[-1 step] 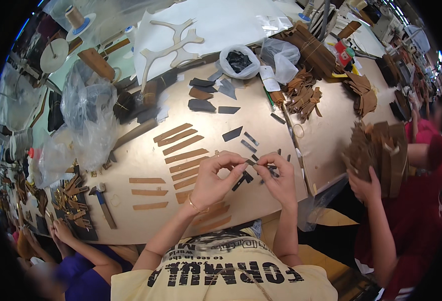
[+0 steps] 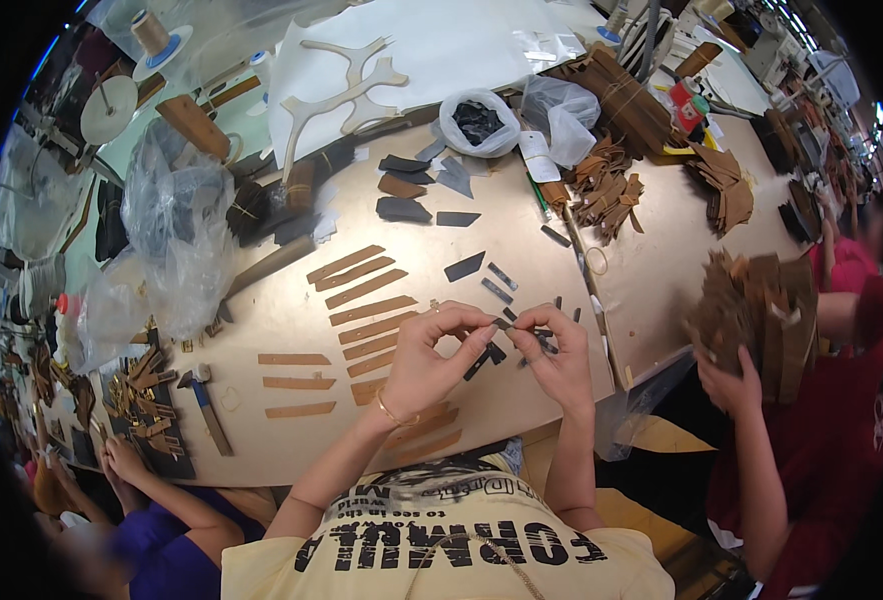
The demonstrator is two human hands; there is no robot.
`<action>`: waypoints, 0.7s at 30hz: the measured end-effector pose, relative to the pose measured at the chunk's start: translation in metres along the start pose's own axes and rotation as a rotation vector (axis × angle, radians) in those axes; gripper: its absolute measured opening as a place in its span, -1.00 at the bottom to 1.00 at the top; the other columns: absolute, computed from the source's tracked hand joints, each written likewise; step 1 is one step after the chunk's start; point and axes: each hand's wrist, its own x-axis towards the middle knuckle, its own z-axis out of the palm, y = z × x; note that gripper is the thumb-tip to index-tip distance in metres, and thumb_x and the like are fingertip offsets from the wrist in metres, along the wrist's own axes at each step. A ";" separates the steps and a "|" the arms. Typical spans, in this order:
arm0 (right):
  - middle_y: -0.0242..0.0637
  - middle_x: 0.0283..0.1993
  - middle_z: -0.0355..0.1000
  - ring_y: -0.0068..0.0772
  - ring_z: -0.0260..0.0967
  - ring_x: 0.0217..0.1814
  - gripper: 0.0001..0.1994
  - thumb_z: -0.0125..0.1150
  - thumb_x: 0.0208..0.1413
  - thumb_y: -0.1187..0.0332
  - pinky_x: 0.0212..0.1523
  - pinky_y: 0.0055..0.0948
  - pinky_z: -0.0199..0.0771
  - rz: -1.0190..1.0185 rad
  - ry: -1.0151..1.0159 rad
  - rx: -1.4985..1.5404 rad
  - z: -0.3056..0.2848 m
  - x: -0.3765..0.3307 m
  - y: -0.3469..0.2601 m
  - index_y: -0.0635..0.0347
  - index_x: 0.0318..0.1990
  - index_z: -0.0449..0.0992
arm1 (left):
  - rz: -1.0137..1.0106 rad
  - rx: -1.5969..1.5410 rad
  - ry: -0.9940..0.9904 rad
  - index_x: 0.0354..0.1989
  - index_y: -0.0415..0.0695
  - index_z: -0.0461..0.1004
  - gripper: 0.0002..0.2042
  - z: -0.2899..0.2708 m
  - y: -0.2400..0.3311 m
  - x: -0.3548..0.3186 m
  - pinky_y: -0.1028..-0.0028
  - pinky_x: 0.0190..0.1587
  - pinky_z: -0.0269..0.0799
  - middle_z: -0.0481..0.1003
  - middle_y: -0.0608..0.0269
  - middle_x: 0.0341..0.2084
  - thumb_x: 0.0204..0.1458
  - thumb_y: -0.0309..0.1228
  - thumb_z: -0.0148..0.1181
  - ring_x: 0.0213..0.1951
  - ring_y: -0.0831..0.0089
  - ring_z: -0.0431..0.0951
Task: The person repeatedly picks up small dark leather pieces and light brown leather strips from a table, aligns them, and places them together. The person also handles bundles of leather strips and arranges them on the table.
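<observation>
My left hand and my right hand meet over the near middle of a tan worktable. Both pinch one small dark strip between their fingertips. A thin bracelet sits on my left wrist. Under and beside my hands lie a few more small dark strips. To the left of my hands, brown leather strips lie in slanted rows, with three more set apart farther left.
At the right a person in red holds a stack of brown leather pieces. A person in purple at lower left handles brown pieces. A hammer, clear plastic bags, a bag of dark pieces and piled brown cut-offs lie around.
</observation>
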 end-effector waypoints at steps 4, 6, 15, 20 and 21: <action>-0.25 -0.34 0.50 -0.40 0.45 -0.33 -0.87 0.37 0.10 0.44 -0.25 -0.47 0.44 -0.065 0.150 -0.085 0.007 0.002 -0.012 0.28 -0.27 0.56 | 0.159 0.185 0.082 -0.19 -0.24 0.64 -0.83 0.003 0.012 -0.003 0.52 -0.29 0.50 0.60 0.16 -0.30 0.02 -0.57 0.32 -0.36 0.45 0.60; -0.25 -0.33 0.50 -0.40 0.46 -0.33 -0.87 0.36 0.10 0.44 -0.24 -0.46 0.44 -0.071 0.259 -0.212 0.009 -0.001 -0.020 0.28 -0.26 0.57 | 0.270 0.296 0.136 -0.20 -0.23 0.64 -0.83 0.006 0.013 -0.003 0.49 -0.30 0.52 0.60 0.16 -0.31 0.01 -0.59 0.32 -0.37 0.38 0.61; -0.17 -0.28 0.52 -0.28 0.46 -0.32 -0.89 0.27 0.15 0.49 -0.26 -0.42 0.44 -0.132 0.128 -0.327 0.012 -0.013 -0.036 0.36 -0.22 0.57 | 0.430 0.484 0.046 -0.13 -0.18 0.60 -0.76 0.012 0.007 -0.003 0.42 -0.33 0.54 0.56 0.19 -0.25 -0.02 -0.58 0.30 -0.38 0.30 0.60; -0.19 -0.26 0.54 -0.16 0.44 -0.27 -0.88 0.25 0.16 0.45 -0.18 -0.32 0.36 -0.151 0.101 -0.418 0.008 -0.016 -0.041 0.31 -0.20 0.58 | 0.442 0.531 0.012 -0.12 -0.18 0.58 -0.75 0.012 0.008 -0.004 0.40 -0.35 0.53 0.56 0.20 -0.24 -0.02 -0.58 0.30 -0.39 0.31 0.59; -0.20 -0.26 0.54 -0.16 0.44 -0.26 -0.88 0.24 0.17 0.44 -0.16 -0.31 0.33 -0.144 0.097 -0.421 0.008 -0.017 -0.042 0.30 -0.20 0.58 | 0.447 0.538 0.007 -0.12 -0.19 0.58 -0.75 0.012 0.008 -0.003 0.40 -0.35 0.53 0.56 0.21 -0.24 -0.02 -0.58 0.30 -0.40 0.31 0.59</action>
